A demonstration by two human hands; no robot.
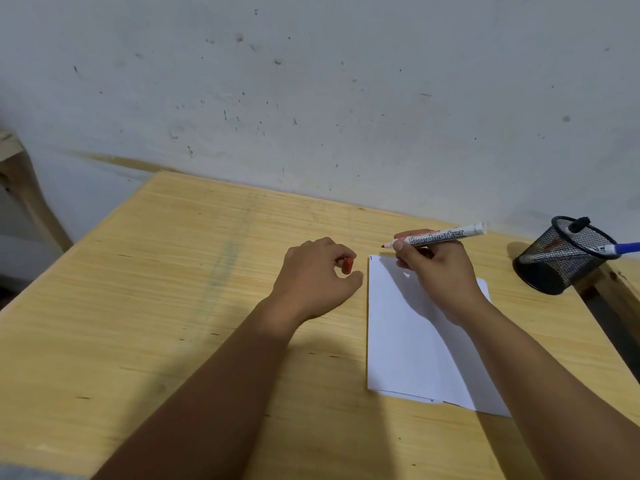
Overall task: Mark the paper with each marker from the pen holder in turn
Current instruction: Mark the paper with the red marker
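paper [408, 341] on table [173, 306], pen holder [561, 258] right

Soft, even light, dark arm shadows on the table [173, 306], wide-angle bending at edges.

- The single head-worn wide-angle camera is looking forward and down from above the pale wooden table [173, 306].
- It is sitting close over both forearms, facing the scuffed grey wall [311, 81] behind the table.
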